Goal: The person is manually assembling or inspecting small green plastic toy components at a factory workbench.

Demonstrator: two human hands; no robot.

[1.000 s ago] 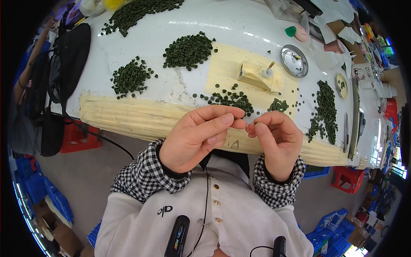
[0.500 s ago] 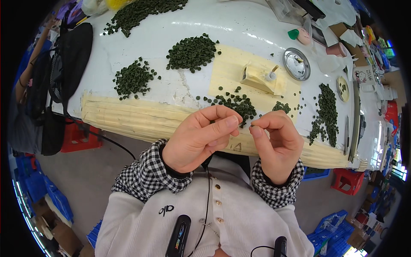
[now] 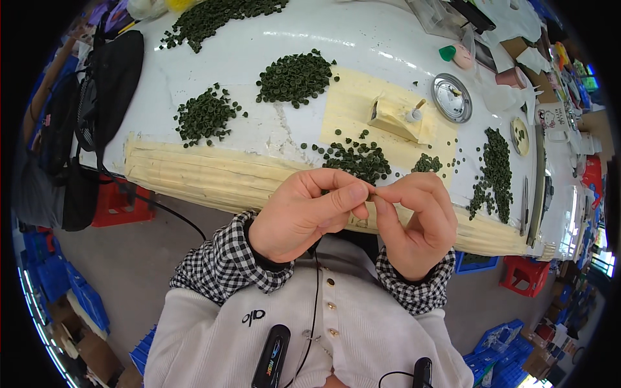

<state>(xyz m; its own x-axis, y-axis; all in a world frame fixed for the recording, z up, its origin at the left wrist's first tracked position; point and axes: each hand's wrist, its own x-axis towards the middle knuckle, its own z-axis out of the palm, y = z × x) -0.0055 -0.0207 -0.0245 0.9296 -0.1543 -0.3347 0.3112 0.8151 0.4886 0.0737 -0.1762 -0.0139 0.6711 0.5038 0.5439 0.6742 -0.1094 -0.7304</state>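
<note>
Above the near table edge, my left hand (image 3: 304, 213) and my right hand (image 3: 420, 220) meet at the fingertips. Each is closed in a pinch of thumb and forefinger. A small dark piece (image 3: 370, 196) shows between the right fingertips; it is mostly covered, and what the left fingers hold is hidden. Just beyond the hands lies a heap of small round dark green pieces (image 3: 357, 161), with a smaller cluster (image 3: 427, 163) to its right. Past them, a tape-covered block (image 3: 396, 121) with a small white pot (image 3: 414, 115) and a stick stands on a yellowish sheet (image 3: 343, 97).
More heaps of green pieces lie at left (image 3: 206, 116), middle (image 3: 295, 77), far left (image 3: 213, 19) and right (image 3: 497, 168). A round metal lid (image 3: 451, 98), a small dish (image 3: 519, 136) and tweezers (image 3: 524, 205) sit at right. A black bag (image 3: 119, 84) hangs at the left edge.
My right hand has moved left, closing the gap so its fingertips touch those of my left hand. The small dark piece is now mostly covered by fingers.
</note>
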